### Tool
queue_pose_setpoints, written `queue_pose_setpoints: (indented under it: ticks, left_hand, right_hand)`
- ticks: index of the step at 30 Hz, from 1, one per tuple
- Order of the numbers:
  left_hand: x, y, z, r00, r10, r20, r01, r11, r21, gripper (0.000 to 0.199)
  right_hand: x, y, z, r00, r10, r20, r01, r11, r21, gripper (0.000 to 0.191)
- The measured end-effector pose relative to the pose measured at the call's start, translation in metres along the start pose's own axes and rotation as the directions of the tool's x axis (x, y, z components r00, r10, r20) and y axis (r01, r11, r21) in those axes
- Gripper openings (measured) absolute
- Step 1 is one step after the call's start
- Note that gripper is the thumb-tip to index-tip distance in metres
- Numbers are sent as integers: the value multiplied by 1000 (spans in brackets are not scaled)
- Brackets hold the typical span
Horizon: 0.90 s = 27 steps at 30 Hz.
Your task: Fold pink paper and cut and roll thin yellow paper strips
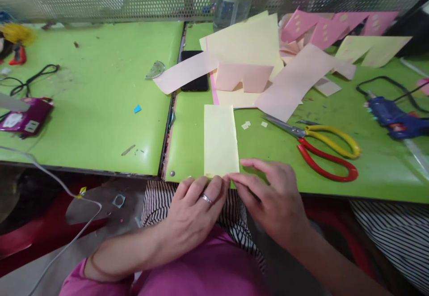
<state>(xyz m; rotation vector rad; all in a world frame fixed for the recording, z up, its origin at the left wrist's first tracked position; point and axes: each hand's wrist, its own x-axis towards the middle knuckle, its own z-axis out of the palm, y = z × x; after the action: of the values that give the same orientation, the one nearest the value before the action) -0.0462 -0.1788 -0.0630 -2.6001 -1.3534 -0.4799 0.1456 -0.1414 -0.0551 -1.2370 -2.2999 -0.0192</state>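
Note:
A pale yellow paper strip lies upright to me on the green table, its near end at the table's front edge. My left hand, with a ring on one finger, has its fingers bent together over that near end. At the strip's near right corner, my right hand pinches with its fingertips, close against the left hand's fingers. One finger of the right hand rests apart, just right of the strip. The fold or edge under my fingertips is mostly hidden.
Scissors with red and yellow handles lie right of the strip. Beyond are pink and cream papers, a dark phone and a bottle. A blue glue gun lies far right, a purple device far left.

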Motion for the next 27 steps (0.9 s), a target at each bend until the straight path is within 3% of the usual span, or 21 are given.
queue_pose_setpoints:
  ticks: [3,11,27]
  left_hand:
    - [-6,3,4,999,-28,-30,28,1000,5,42]
    - [-21,7,16,981,-162,-107,156,986,-58,46]
    - [-22,-2,12,973,-179,-146,176,984,-31,41]
  right_hand:
    - [-12,-7,-1,998,-61,-17,59,993,-99,20]
    - [-23,-21,4,998,-42,-39,33,974,-225,29]
    - [-29,-12,3,994,-35,-102,7,965,-263,30]
